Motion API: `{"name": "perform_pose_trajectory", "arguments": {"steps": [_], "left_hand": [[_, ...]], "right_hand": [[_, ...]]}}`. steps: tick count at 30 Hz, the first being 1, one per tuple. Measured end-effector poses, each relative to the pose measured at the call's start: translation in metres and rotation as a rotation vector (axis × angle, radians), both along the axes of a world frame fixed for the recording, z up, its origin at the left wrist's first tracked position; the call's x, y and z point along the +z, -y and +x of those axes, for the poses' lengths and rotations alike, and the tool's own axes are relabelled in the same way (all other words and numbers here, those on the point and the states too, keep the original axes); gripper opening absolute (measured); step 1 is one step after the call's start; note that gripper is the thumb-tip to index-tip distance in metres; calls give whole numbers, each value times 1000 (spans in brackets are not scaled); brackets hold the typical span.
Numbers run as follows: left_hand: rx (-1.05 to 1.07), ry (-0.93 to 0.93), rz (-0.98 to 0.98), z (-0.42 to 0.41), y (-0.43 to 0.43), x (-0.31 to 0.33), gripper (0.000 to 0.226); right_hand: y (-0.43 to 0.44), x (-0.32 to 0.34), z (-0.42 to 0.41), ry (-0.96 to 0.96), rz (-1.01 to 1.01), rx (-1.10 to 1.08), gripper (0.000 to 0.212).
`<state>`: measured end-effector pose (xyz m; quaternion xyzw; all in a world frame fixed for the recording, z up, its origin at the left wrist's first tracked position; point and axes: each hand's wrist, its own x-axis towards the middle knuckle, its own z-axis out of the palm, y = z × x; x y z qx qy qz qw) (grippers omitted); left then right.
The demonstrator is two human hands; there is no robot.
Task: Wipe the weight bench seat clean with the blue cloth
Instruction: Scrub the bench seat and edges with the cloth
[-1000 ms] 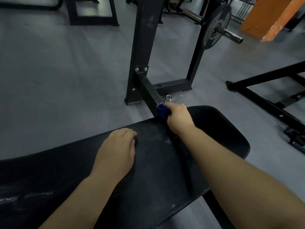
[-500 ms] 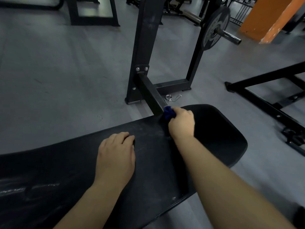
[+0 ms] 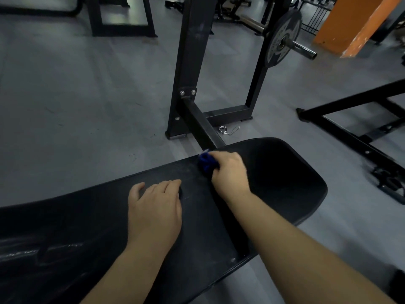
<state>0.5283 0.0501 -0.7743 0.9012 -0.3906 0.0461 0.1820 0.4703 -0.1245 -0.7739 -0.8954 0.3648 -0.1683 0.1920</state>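
Note:
The black padded weight bench seat (image 3: 285, 183) runs across the lower half of the view, with pale dusty smears near its middle. My right hand (image 3: 230, 174) grips a bunched blue cloth (image 3: 206, 164) and holds it against the seat's far edge, close to the black frame bar. My left hand (image 3: 155, 207) rests palm down on the seat, its fingertips bent against the pad, a short way left of the cloth. Most of the cloth is hidden under my right hand.
A black upright rack (image 3: 192, 69) stands just beyond the bench, its bar (image 3: 201, 126) running under the seat. A barbell with a weight plate (image 3: 282, 38) sits on it. A metal spring clip (image 3: 228, 129) lies on the grey floor. Another black frame (image 3: 359, 137) is at the right.
My right hand has slid the blue cloth back from the far edge onto the seat, toward me. My left hand stays pressed on the pad in about the same place.

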Motion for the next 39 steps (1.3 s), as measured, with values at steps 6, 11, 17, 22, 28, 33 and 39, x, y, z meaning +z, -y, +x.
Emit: {"name": "perform_pose_trajectory", "arguments": {"steps": [6, 11, 17, 22, 28, 33, 39], "left_hand": [[-16, 19, -6, 2, -4, -4, 28], [-68, 41, -30, -3, 13, -6, 26], [-131, 54, -51, -11, 14, -5, 21], [-98, 59, 20, -6, 8, -6, 16], [-34, -29, 126, -11, 7, 1, 27], [-53, -58, 71, -8, 1, -2, 31], [-19, -75, 89, -12, 4, -5, 36]], "right_hand": [[34, 0, -26, -61, -52, -54, 51], [18, -6, -14, 20, -56, -179, 49], [32, 2, -35, -106, -178, 158, 50], [40, -4, -42, -27, -93, -278, 47], [13, 2, -56, -65, -103, 161, 50], [39, -4, -74, -13, -59, -326, 49], [-19, -8, -60, -12, -68, 14, 49]]}}
